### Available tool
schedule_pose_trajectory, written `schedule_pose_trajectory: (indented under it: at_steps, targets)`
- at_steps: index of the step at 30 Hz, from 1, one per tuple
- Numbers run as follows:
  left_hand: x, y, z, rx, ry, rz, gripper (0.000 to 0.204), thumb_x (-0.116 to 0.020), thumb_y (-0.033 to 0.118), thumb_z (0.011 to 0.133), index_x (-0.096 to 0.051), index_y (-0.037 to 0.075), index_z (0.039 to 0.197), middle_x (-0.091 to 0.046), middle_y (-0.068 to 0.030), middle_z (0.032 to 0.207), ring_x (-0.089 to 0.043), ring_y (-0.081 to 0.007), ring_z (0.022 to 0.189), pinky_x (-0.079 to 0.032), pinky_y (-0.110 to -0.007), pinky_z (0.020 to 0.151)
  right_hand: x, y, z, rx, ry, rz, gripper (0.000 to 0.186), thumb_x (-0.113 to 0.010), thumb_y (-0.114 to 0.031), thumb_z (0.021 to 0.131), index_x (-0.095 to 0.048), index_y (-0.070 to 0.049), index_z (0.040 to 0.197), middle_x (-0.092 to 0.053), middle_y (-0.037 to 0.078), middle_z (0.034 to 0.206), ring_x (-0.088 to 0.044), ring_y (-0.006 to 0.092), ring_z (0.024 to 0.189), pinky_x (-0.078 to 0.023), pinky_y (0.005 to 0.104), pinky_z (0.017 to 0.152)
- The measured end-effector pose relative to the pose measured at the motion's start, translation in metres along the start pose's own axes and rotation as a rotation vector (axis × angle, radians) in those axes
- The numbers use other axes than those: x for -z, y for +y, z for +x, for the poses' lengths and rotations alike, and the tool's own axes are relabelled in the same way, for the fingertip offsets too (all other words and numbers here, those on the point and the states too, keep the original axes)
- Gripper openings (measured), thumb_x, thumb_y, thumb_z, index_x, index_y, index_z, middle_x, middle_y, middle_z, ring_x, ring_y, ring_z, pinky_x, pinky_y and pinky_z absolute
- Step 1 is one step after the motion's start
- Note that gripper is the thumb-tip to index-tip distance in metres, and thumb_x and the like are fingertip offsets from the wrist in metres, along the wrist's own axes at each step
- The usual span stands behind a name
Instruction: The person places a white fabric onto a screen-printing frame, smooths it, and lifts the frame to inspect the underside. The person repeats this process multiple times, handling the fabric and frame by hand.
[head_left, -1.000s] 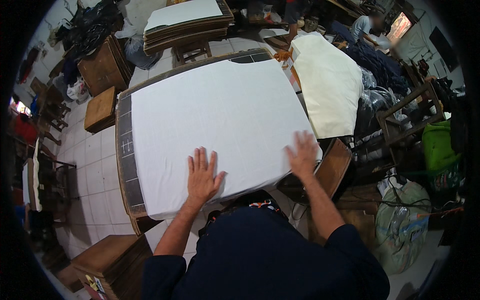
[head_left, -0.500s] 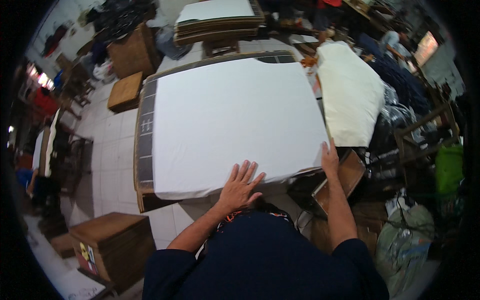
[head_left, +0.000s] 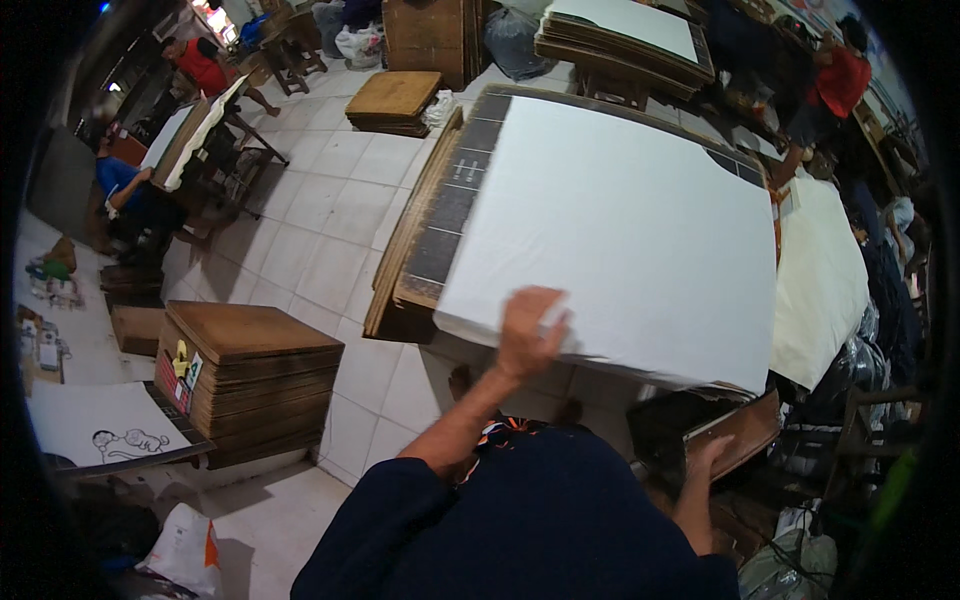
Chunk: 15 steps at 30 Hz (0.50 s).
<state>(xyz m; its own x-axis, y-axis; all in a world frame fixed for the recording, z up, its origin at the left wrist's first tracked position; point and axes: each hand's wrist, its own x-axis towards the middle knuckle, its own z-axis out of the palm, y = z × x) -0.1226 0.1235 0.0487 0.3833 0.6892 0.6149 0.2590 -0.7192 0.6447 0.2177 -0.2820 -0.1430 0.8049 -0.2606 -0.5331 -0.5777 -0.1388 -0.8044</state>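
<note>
A white cloth piece (head_left: 620, 230) lies smooth over a dark-topped board (head_left: 455, 190) on a stack of boards, with its near edge hanging slightly over. My left hand (head_left: 532, 335), blurred by motion, is over the cloth's near edge, thumb apart from the fingers and nothing held. Whether it touches the cloth I cannot tell. My right hand (head_left: 706, 460) is low on the right, off the cloth, its fingers extended beside a brown wooden panel (head_left: 740, 435). Contact with that panel is unclear.
Stacked brown boards (head_left: 255, 335) stand at left, near a white sheet with a line drawing (head_left: 100, 425). Pale cream cloth (head_left: 820, 270) lies on the right. Another board stack (head_left: 630, 40) is at the back. People in blue (head_left: 115, 175) and red (head_left: 190, 65) are far left; another in red (head_left: 840, 75) is far right.
The view has swung left, so the cloth and boards appear farther right. My right hand has left the cloth's right corner and dropped lower. My left hand has shifted along the near edge.
</note>
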Motion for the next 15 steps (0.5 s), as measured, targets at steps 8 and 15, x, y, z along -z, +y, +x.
schedule_pose_trajectory:
  at_steps: [8, 15]
  targets:
    - [0.187, -0.274, -0.043, 0.931, 0.294, 0.269, 0.033, -0.062, 0.033, 0.093, -0.074, 0.004, 0.103, -0.072, -0.016, 0.096, -0.066, -0.0313, 0.09, -0.049, -0.041, 0.083, -0.001, 0.177, -0.138, -0.363, -0.252, -0.551, 0.073, -0.041, -0.059, 0.099, -0.016, -0.02, 0.155, -0.037, 0.019, 0.147, -0.06, 0.0417, 0.1, -0.055, 0.0542, 0.072]
    - [0.204, -0.346, -0.085, 1.366, 0.087, -0.487, 0.036, -0.071, 0.037, 0.09, -0.076, 0.005, 0.106, -0.067, -0.0028, 0.076, -0.058, -0.0123, 0.07, -0.046, -0.026, 0.066, -0.14, 0.137, -0.318, 0.084, -0.714, -0.782, 0.067, -0.046, -0.045, 0.102, -0.021, -0.007, 0.152, -0.054, 0.019, 0.129, -0.068, 0.0271, 0.084, -0.055, 0.0363, 0.062]
